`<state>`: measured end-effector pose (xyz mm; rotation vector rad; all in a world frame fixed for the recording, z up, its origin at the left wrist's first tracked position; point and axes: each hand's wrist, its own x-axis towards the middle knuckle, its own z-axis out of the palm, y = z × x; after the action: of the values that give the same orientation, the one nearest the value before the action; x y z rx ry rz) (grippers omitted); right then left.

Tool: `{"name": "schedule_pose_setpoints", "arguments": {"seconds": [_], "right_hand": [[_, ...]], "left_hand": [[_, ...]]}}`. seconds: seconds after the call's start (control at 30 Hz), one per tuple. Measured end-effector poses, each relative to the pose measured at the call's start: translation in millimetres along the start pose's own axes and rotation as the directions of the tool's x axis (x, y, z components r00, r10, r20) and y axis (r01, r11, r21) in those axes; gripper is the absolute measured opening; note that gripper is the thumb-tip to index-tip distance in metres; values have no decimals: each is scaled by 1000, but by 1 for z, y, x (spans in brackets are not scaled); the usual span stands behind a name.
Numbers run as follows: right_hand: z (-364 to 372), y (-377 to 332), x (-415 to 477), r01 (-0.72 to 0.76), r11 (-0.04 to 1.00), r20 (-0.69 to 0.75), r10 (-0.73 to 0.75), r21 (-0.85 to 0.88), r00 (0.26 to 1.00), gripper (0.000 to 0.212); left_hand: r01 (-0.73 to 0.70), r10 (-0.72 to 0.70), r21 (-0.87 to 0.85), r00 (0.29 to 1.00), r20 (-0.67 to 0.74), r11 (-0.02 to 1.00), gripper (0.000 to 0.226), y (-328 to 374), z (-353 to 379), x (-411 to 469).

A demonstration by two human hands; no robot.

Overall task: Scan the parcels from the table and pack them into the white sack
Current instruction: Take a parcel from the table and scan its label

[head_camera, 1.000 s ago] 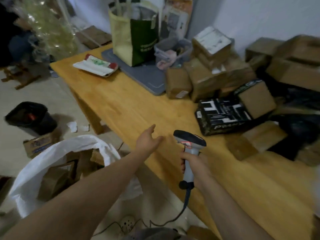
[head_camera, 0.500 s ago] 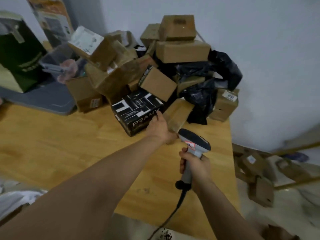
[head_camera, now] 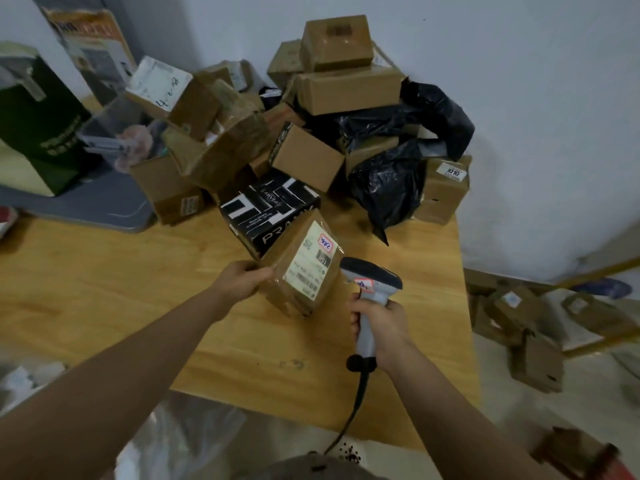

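Pale wall and a wooden worktop (head_camera: 104,271) frame the scene, with a heap of parcels (head_camera: 332,109) piled at the far end. At the centre, the left hand (head_camera: 242,278) is clamped on the left side of a brown taped box (head_camera: 304,271), tilted so its white label (head_camera: 311,258) faces up and toward the right. The right hand (head_camera: 377,320) is wrapped tight round the grip of the scanner (head_camera: 372,282), whose head sits just beside the box's right edge. To scan cleanly, the scanner probably wants drawing back a little and aiming at the barcode near the label's lower edge, box held steady. Behind the box lies a black printed carton (head_camera: 266,213). The white sack is not clearly in view; only a pale blur shows at the lower left.
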<state>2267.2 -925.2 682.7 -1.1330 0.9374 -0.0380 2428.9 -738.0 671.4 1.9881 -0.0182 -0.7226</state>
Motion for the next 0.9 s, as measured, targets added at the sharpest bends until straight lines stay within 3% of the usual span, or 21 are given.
{"name": "schedule_pose_setpoints", "arguments": {"seconds": [0.07,0.13,0.27,0.4,0.53,0.9], "right_hand": [[8,4,-6,0,1000,51,1,-24,999,7],[16,8,-13,12,998,108,-6,-55,994,6],[31,9,-29,38,993,211,-13,-116,977,6],[53,4,-47,64,990,302,-24,-125,953,6],[72,1,-62,84,985,348,-26,-152,937,7],[95,7,-81,142,964,374,-49,-226,926,11]], "left_hand": [[23,-22,-49,1000,14,999,28,-11,-11,-14],[25,-25,-65,1000,-5,998,44,-19,-21,-29],[-46,36,-121,996,-86,992,59,-24,-43,-51],[-106,61,-198,973,-221,975,96,-28,-65,-64],[-184,101,-229,937,-335,956,76,-35,-76,-73],[-266,109,-267,867,-487,926,73,-47,-88,-93]]}}
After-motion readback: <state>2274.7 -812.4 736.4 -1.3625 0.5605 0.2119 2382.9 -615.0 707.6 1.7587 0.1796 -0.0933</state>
